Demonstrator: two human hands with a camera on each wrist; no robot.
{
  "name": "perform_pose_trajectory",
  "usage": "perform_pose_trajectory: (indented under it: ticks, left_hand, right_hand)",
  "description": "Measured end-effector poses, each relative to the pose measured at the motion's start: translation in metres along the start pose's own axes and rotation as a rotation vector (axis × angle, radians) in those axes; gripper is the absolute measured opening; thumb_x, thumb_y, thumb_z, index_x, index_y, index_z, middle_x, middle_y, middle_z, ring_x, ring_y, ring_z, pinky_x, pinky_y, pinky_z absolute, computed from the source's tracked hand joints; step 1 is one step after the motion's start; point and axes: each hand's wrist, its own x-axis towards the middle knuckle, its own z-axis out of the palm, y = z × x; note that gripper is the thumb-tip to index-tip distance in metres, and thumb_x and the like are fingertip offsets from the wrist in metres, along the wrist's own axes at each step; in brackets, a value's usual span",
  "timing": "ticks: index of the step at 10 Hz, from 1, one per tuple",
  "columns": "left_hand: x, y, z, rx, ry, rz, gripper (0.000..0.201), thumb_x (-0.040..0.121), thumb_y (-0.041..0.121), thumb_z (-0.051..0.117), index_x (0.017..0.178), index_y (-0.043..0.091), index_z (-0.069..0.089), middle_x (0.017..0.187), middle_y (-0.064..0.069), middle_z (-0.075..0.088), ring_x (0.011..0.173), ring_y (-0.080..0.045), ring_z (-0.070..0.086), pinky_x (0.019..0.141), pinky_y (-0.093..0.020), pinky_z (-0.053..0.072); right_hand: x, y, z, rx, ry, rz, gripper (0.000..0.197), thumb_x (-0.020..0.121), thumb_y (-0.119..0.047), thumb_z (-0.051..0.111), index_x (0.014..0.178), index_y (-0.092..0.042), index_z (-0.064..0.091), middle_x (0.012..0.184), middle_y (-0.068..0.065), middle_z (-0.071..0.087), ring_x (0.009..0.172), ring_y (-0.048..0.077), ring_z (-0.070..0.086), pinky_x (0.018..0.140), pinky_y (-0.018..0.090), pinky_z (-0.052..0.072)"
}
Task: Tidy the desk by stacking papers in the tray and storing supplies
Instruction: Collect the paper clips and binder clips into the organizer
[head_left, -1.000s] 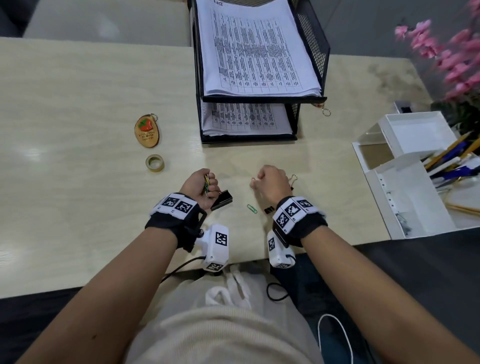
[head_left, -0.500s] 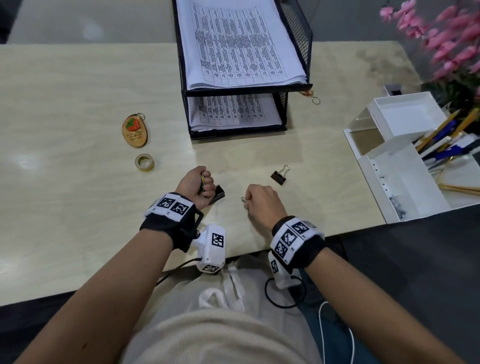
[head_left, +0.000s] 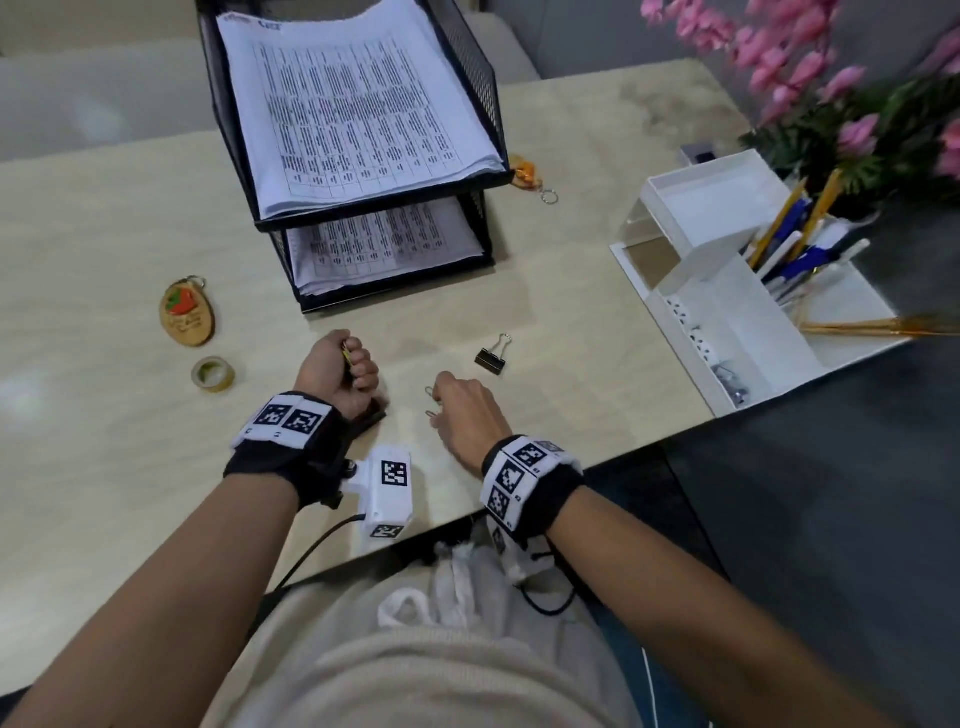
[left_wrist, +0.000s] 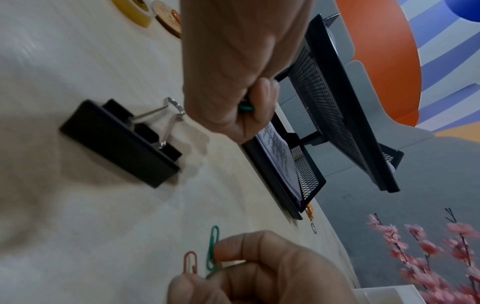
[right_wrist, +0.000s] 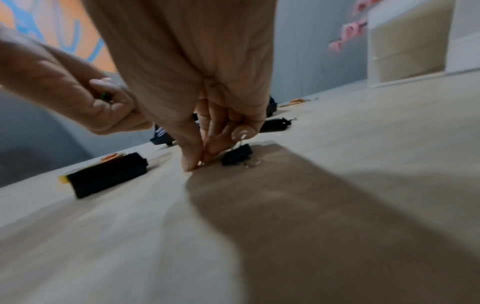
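Observation:
My left hand (head_left: 358, 364) is a fist on the desk and grips several coloured paper clips (left_wrist: 245, 108). A large black binder clip (left_wrist: 119, 142) lies just beside that fist. My right hand (head_left: 439, 402) is fingers-down on the desk and pinches a green paper clip (left_wrist: 213, 248) and a pink paper clip (left_wrist: 189, 262). A small black binder clip (right_wrist: 236, 155) sits right under its little finger; whether it is held I cannot tell. Another black binder clip (head_left: 489, 358) lies just beyond the right hand. The black mesh tray (head_left: 488, 104) holds stacked papers (head_left: 353, 109) on both levels.
A white desk organizer (head_left: 727, 332) with pens and pencils stands at the right edge, with pink flowers (head_left: 810, 67) behind it. A tape roll (head_left: 213, 373) and a strawberry keychain (head_left: 186, 312) lie on the left. An orange keychain (head_left: 527, 174) lies by the tray.
My right hand has drawn back from the far binder clip toward me, uncovering it, and now pinches paper clips off the desk. The left fist has stayed put.

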Motion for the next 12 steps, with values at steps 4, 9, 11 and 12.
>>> perform_pose_trajectory:
  ticks: [4, 9, 11, 12]
  left_hand:
    - [0.001, 0.0, -0.012, -0.046, 0.018, -0.032, 0.039, 0.098, 0.026, 0.025, 0.059, 0.019, 0.027, 0.03, 0.005, 0.029, 0.021, -0.006, 0.026, 0.024, -0.013, 0.017]
    - [0.007, -0.001, -0.006, -0.028, 0.018, -0.054, 0.038, 0.097, 0.026, 0.027, 0.06, 0.019, 0.028, 0.031, 0.006, 0.029, 0.021, -0.007, 0.026, 0.023, -0.014, 0.016]
    - [0.014, -0.004, 0.035, -0.03, -0.05, -0.015, 0.039, 0.098, 0.025, 0.025, 0.06, 0.021, 0.027, 0.029, 0.005, 0.027, 0.021, -0.006, 0.026, 0.024, -0.013, 0.017]
    - [0.013, -0.002, 0.051, 0.012, -0.096, -0.003, 0.04, 0.099, 0.027, 0.027, 0.059, 0.021, 0.024, 0.029, 0.006, 0.026, 0.021, -0.005, 0.024, 0.024, -0.014, 0.014]
  right_hand:
    - [0.022, 0.001, -0.006, 0.073, 0.036, 0.092, 0.018, 0.085, -0.004, 0.057, 0.103, -0.002, 0.058, 0.103, 0.02, 0.067, 0.098, 0.036, 0.061, 0.085, 0.041, 0.048]
    - [0.014, -0.015, -0.01, -0.096, -0.039, -0.022, 0.017, 0.086, 0.004, 0.047, 0.099, 0.003, 0.057, 0.105, 0.022, 0.063, 0.099, 0.036, 0.058, 0.081, 0.039, 0.044]
    - [0.011, 0.036, -0.048, 0.291, 0.125, 0.222, 0.019, 0.078, 0.006, 0.05, 0.077, -0.007, 0.063, 0.096, 0.019, 0.066, 0.095, 0.036, 0.058, 0.085, 0.043, 0.051]
    - [0.013, 0.051, -0.056, 0.333, 0.143, 0.208, 0.018, 0.077, 0.003, 0.055, 0.073, -0.01, 0.067, 0.094, 0.019, 0.069, 0.091, 0.037, 0.061, 0.081, 0.044, 0.054]
